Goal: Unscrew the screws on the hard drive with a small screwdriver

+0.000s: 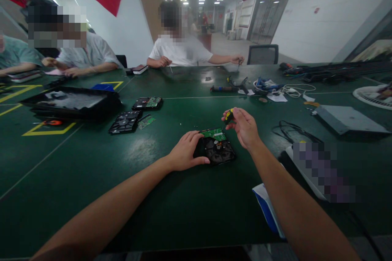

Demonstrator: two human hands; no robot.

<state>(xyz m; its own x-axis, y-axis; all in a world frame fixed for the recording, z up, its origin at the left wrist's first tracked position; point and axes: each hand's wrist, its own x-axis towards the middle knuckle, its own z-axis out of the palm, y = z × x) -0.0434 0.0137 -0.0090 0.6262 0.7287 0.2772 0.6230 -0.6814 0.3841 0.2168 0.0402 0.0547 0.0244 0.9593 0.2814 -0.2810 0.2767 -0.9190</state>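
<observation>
A hard drive (219,153) lies on the green table in front of me, its underside up, with a green circuit board (218,133) along its far edge. My left hand (187,151) grips the drive's left side, fingers over the far left corner and thumb along the near left part. Between the fingers of my right hand (244,127) is a small screwdriver with a yellow and black handle (228,116). Its shaft points down at the circuit board; whether the tip sits in a screw is too small to tell.
To the left are two more hard drives (125,122) (147,103), a loose circuit board (146,121) and a black tray (72,104). A grey metal box (352,120), cables and a blue-white packet (268,208) lie right. Across the table, several people sit, handling small items.
</observation>
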